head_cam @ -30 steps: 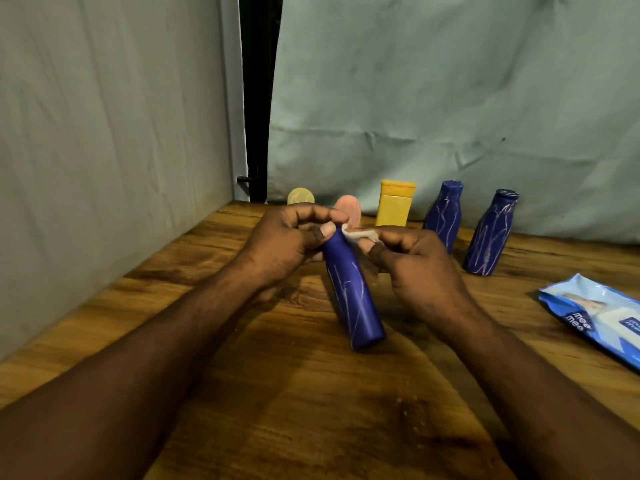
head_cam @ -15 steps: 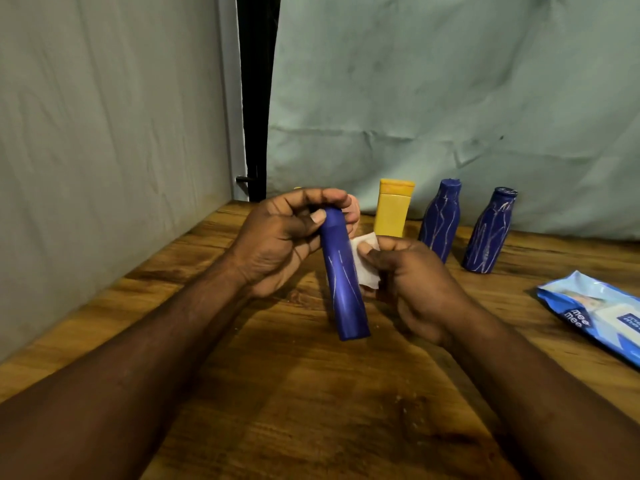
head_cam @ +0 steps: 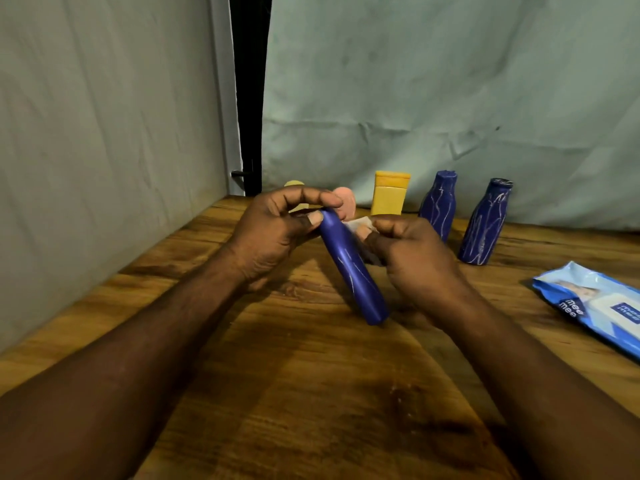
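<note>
Before the yellow bottle (head_cam: 389, 199), left hand (head_cam: 273, 233) pinches the blue bottle (head_cam: 349, 268), right hand (head_cam: 412, 261) the wipe (head_cam: 358, 224); I'd rub firmly.

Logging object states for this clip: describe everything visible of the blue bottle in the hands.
The blue bottle is slim and deep blue, with thin pale streaks along a smooth, slightly glossy body, plastic by the look. It is tilted over the wooden table, neck end away and leftward, base nearer the camera; whether the base touches the wood cannot be told. The left hand pinches the neck end, hiding any cap. The right hand presses a white wipe against its upper side.
</note>
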